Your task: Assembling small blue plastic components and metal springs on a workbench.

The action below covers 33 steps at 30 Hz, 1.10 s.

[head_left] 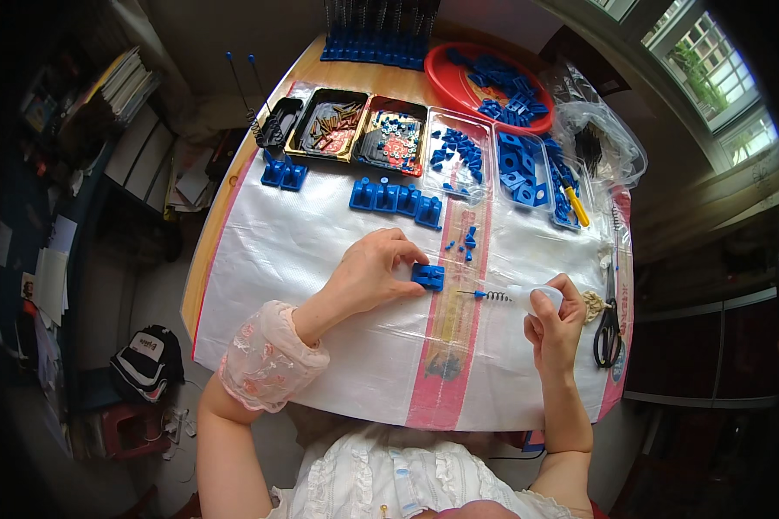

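My left hand (370, 272) pinches a small blue plastic block (428, 277) between thumb and fingers, down at the covered tabletop. On the right, my right hand (554, 324) is wrapped round a small translucent white bottle (530, 300), its narrow end toward the left. Between the block and the bottle is a black coil spring (497, 297) with a blue piece and a thin straight wire at its left end. Whether the bottle touches the spring, I cannot tell. A few tiny blue parts (469, 245) lie just beyond, on the sheet's pink stripe.
Several blue bases (395, 197) stand in a row farther back. Behind them are trays of screws (337, 121), nuts (395, 138) and blue parts (519, 169). A red basin (437, 82) sits at the back. Black scissors (608, 337) and a yellow-handled tool (577, 208) lie at the right.
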Each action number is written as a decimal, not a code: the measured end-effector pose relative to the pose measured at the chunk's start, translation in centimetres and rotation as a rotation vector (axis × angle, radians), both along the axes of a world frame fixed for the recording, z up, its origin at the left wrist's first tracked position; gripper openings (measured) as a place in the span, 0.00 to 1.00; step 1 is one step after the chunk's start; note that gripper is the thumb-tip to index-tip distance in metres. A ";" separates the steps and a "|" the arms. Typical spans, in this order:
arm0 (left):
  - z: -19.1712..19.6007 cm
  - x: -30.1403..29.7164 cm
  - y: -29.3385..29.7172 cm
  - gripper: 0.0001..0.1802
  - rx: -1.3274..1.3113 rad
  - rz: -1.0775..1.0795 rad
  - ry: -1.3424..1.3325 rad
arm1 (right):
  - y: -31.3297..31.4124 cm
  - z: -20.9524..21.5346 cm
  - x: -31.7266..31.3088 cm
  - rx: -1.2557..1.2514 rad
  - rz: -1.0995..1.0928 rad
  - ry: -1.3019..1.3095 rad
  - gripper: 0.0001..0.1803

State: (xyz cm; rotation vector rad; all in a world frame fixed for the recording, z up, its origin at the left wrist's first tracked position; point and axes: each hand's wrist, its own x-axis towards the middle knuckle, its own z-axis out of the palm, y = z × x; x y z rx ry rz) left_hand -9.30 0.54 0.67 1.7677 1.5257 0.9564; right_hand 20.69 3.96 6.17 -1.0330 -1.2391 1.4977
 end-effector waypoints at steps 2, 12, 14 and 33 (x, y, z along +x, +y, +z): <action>-0.1 0.0 0.0 0.21 0.005 -0.002 -0.001 | 0.0 0.0 0.0 -0.003 -0.003 -0.004 0.12; 0.0 0.1 0.0 0.21 0.005 0.001 -0.007 | 0.0 -0.1 0.0 0.005 -0.008 -0.011 0.12; -0.1 0.1 0.0 0.21 0.008 0.000 0.000 | 0.0 -0.2 0.0 0.005 -0.007 -0.011 0.12; 0.0 0.0 0.0 0.21 0.009 0.000 0.006 | 0.0 -0.1 0.0 0.011 0.005 -0.006 0.12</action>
